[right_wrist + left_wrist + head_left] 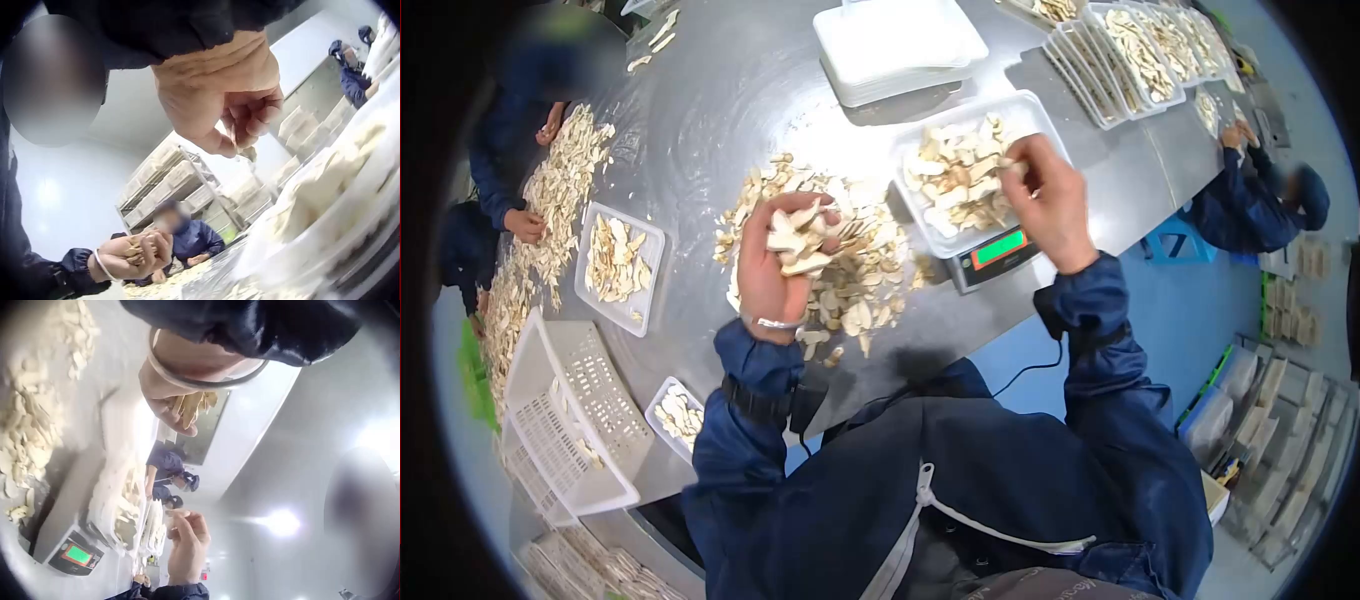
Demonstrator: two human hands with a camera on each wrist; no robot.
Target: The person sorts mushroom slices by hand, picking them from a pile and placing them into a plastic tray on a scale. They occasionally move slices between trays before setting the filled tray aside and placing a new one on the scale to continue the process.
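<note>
My left hand (775,262), palm up, holds a bunch of pale mushroom slices (802,240) in its curled fingers, above a loose heap of slices (855,290) on the steel table. Over the right side of a white tray (905,200), my right hand (1052,198) pinches a small slice (247,154) between thumb and fingers. The tray is filled with mushroom slices (955,180) and sits on a scale (992,262) with a lit green display. From the left wrist view, the left hand (164,400) is higher than the tray, with slices poking out past its fingers.
A stack of white trays (900,50) stands at the back. Several filled trays (1145,60) line the far right. To the left are a part-filled tray (650,285), a white perforated basket (555,420) and a small tray (662,388). Other people work around the table.
</note>
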